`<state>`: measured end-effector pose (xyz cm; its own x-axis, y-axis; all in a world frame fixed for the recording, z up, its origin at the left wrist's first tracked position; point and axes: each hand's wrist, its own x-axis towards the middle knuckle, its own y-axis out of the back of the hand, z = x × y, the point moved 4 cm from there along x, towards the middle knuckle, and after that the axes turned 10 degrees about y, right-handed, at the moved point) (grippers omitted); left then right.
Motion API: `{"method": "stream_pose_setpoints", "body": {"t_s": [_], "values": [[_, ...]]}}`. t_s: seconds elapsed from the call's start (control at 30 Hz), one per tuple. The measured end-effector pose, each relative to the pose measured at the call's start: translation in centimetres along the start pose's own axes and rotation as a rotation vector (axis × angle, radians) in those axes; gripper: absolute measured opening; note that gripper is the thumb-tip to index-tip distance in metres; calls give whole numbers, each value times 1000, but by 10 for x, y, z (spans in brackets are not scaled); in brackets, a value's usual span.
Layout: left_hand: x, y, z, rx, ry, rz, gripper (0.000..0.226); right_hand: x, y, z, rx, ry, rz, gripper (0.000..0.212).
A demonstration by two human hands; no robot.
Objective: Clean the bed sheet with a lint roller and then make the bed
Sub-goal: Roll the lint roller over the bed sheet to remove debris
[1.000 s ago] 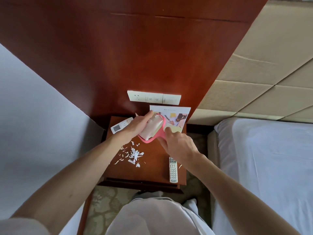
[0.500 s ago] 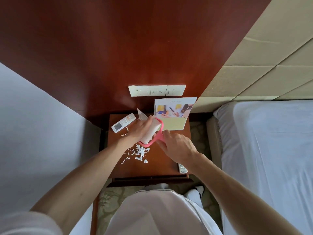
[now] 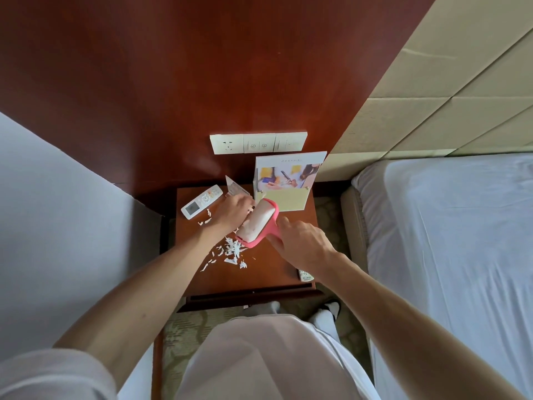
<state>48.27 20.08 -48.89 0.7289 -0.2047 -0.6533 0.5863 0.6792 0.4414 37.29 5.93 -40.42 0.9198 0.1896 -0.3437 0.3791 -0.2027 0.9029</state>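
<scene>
A pink lint roller (image 3: 259, 223) with a white sticky roll hangs over the wooden nightstand (image 3: 268, 272). My right hand (image 3: 302, 243) grips its pink handle from the right. My left hand (image 3: 235, 212) holds the far left side of the roll, fingers curled against the paper. Torn white paper scraps (image 3: 230, 252) lie on the nightstand just below the roller. The bed with its white sheet (image 3: 450, 241) stretches along the right.
A white air-conditioner remote (image 3: 202, 202) lies at the nightstand's back left. A brochure stand (image 3: 288, 180) leans at the back. A second remote (image 3: 305, 275) peeks out under my right wrist. Another white bed (image 3: 57, 226) fills the left. Wall sockets (image 3: 258, 142) sit above.
The view has shifted slightly. My left hand has slid from over the roll to its far left side, exposing more of the white roll. More scraps lie near the remote.
</scene>
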Motion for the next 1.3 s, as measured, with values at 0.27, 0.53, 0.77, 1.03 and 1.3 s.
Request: {"method": "stream_pose_setpoints", "body": {"t_s": [0.27, 0.53, 0.77, 1.03, 1.3], "values": [[-23, -19, 23, 51, -55, -109, 45, -10, -1, -5, 46, 16, -6, 40], [-6, -14, 18, 284, -79, 8, 32, -14, -5, 8, 51, -25, 51, 43], [25, -16, 8, 269, -92, -73, 27, -7, -3, 18, 83, -55, 108, 41], [-2, -16, 16, 246, -160, -44, 55, 6, -12, 19, 141, -55, 132, 40], [1, -4, 12, 418, -187, 32, 62, 15, -17, 20, 118, -34, 153, 43]]}}
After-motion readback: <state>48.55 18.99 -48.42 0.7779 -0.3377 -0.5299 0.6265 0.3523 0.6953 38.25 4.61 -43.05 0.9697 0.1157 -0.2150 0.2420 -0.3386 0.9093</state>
